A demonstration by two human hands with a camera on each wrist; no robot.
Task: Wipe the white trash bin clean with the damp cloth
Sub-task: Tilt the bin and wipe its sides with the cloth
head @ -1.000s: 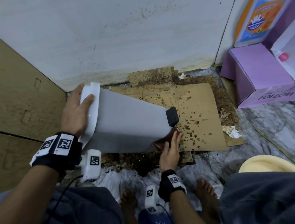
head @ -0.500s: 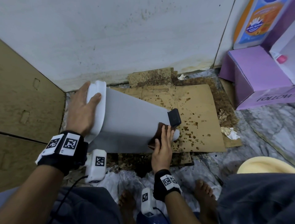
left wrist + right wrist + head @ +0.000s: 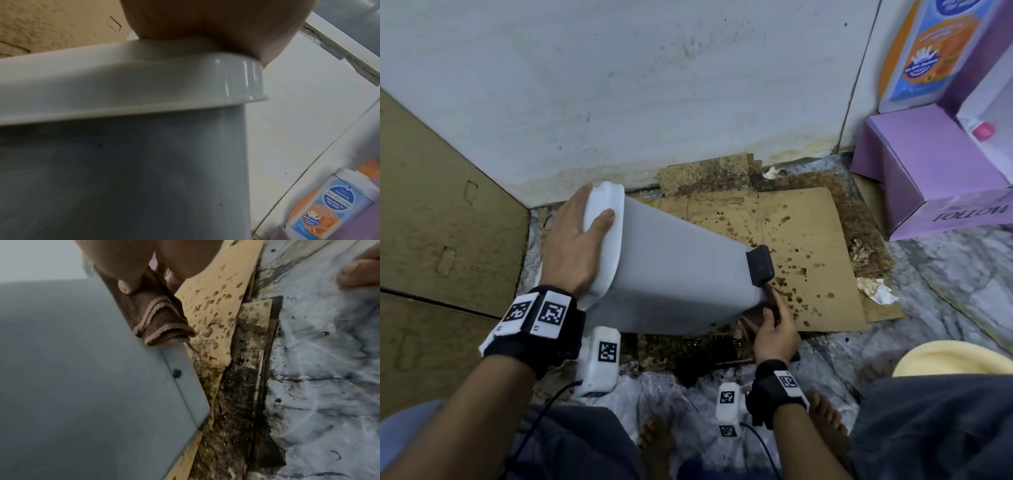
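The white trash bin (image 3: pixel 674 270) is tipped to the left, its base towards the right with a black pedal (image 3: pixel 760 265) on it. My left hand (image 3: pixel 577 240) grips the white lid end (image 3: pixel 131 91), thumb over the rim. My right hand (image 3: pixel 774 329) holds a folded brown cloth (image 3: pixel 152 311) against the bin's bottom edge, just below the pedal, thumb on top of the cloth. In the right wrist view the bin's base corner (image 3: pixel 185 382) shows a dark spot. The cloth is mostly hidden behind the bin in the head view.
Stained cardboard (image 3: pixel 808 260) lies on the marble floor (image 3: pixel 945 287) under the bin. A cardboard panel (image 3: pixel 441 222) stands left, the white wall (image 3: pixel 654 85) behind. Purple boxes (image 3: pixel 935 178) and a soap pack (image 3: pixel 928 51) sit right, a yellow basin (image 3: pixel 955 359) near my knee. Crumpled paper (image 3: pixel 876 291) lies beside the cardboard.
My right hand has slid the cloth from the bin's side wall down to the bottom edge under the pedal. The left hand has kept its grip on the lid end.
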